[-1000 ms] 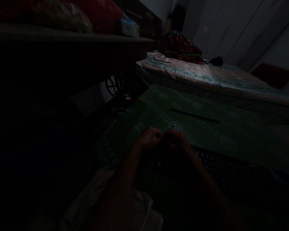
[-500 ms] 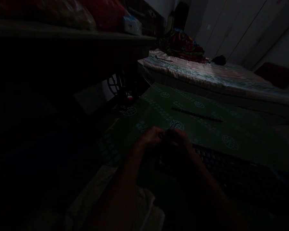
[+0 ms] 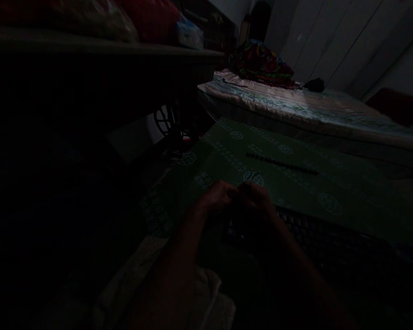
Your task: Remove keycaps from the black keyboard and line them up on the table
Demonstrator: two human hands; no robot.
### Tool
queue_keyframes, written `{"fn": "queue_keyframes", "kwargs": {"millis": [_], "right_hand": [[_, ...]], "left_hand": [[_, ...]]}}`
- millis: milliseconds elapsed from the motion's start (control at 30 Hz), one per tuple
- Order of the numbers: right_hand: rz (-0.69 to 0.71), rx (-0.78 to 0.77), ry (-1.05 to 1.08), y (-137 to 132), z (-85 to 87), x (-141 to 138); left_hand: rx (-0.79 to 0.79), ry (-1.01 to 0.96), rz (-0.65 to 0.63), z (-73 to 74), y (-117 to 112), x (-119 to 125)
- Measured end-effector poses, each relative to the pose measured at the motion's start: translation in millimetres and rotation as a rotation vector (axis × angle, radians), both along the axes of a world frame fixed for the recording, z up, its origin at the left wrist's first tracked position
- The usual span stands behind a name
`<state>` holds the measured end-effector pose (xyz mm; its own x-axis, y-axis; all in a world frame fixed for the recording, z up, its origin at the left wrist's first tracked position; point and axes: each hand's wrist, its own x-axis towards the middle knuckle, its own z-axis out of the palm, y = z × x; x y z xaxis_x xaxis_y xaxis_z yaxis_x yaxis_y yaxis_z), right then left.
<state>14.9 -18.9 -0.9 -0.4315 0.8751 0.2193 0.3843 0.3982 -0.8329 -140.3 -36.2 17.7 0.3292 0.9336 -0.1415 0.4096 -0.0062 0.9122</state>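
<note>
My left hand (image 3: pixel 221 195) and my right hand (image 3: pixel 256 199) are close together above the near part of a green printed board (image 3: pixel 213 158). Both have their fingers curled in. Thin wire-like strands (image 3: pixel 252 176) stick up from my right hand; the rest of what lies between the fingers is lost in the dark. Under my right hand and forearm is a black keyboard (image 3: pixel 306 233), partly hidden by them. Further back on the board lies a long, dark, toothed strip (image 3: pixel 282 163).
A cloth (image 3: pixel 206 298) lies below my forearms. On the left stands a dark raised table (image 3: pixel 151 50) bearing bags and a packet (image 3: pixel 189 34). Behind the board is a bed (image 3: pixel 278 98) with a bundle of patterned fabric (image 3: pixel 261 64). A spoked wheel (image 3: pixel 162 121) shows under the table.
The thin strands above my right hand have shifted slightly and spread a little more. Both hands stay almost in the same place.
</note>
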Motion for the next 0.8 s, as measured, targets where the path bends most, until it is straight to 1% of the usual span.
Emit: {"fn": "queue_keyframes", "kwargs": {"millis": [200, 367, 467, 633, 700, 800], "right_hand": [[-0.002, -0.124, 0.154, -2.3, -3.4, 1.3], [0.022, -0.276, 0.340, -3.7, -6.1, 1.8], [0.032, -0.356, 0.405, -3.4, -6.8, 2.3], [-0.003, -0.393, 0.493, -0.6, -6.9, 1.8], [-0.015, -0.388, 0.500, 0.1, -6.1, 0.8], [-0.048, -0.387, 0.524, 0.2, -4.1, -1.2]], "left_hand": [[0.035, 0.098, 0.005, 2.1, -1.3, -0.3], [0.078, 0.157, -0.005, 1.8, -1.5, -0.2], [0.102, 0.165, -0.016, 0.9, -0.7, -0.4], [0.095, 0.149, -0.024, 0.3, -1.0, -1.0], [0.095, 0.134, -0.010, 0.0, -1.6, -1.7], [0.072, 0.062, 0.026, 1.4, -3.0, -3.2]]}}
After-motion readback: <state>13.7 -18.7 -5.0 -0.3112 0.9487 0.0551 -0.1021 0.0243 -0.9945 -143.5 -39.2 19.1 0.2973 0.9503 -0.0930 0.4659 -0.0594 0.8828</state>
